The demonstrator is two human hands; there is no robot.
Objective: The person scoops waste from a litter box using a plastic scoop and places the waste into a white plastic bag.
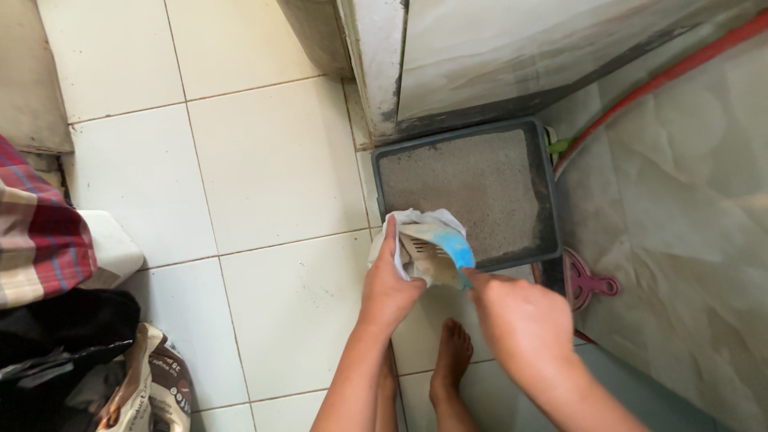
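My left hand [387, 284] grips the edge of a white plastic bag [416, 228] and holds it open over the near rim of a grey litter tray [547, 200] filled with pale grit. My right hand [518, 316] holds the blue handle of a slotted litter scoop [444, 250], whose pale head is tipped down into the bag. My bare foot [452, 360] stands on the tiles just below the hands.
White floor tiles [272, 168] spread to the left. A red hose [664, 76] and a pink drain cover [588, 282] lie right of the tray. A brown printed bag [156, 384], dark clothes and a plaid cloth [40, 232] sit at the left edge.
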